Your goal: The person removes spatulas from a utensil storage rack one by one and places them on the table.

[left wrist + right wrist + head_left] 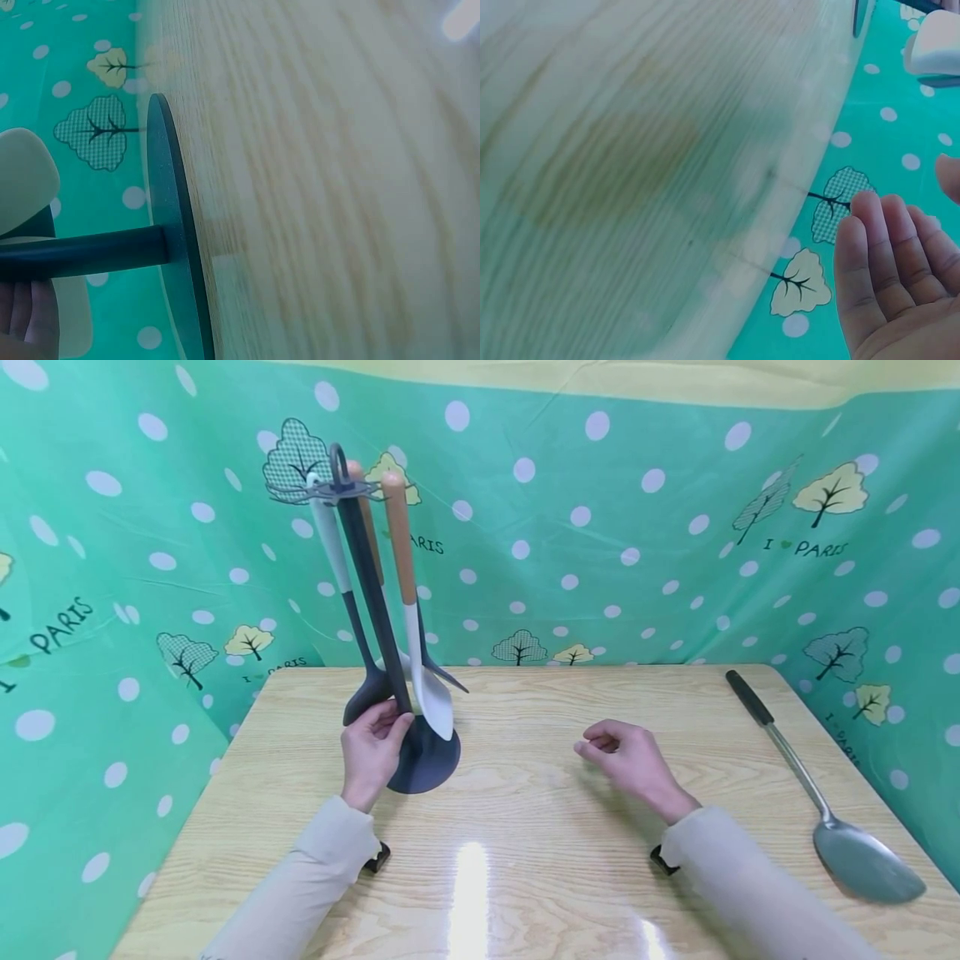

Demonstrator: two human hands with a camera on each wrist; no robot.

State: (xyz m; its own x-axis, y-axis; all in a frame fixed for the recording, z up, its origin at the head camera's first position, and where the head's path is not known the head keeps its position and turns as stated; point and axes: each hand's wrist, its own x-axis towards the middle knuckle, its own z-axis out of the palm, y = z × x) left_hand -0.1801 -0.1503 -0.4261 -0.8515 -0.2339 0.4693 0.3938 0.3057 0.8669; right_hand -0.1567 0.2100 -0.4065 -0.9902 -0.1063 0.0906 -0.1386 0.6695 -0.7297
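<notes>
Left hand grips the stand's pole low down, just above the base; fingers curl round the dark pole, thumb on the near side. The left wrist view confirms it: pole meets the round base edge-on, fingertips against the pole.

Stand sits upright on the surface, toward its back left. Utensils hang from the top ring: a white spatula with an orange handle, a dark spoon with a pale handle, and a dark fork behind.

Right hand holds nothing. It hovers low over the middle of the surface, well apart from the stand, fingers loosely curled. The right wrist view shows the palm open, fingers relaxed.

A steel turner with a black handle lies flat near the right edge, apart from both hands.

Backdrop: green dotted cloth.
</notes>
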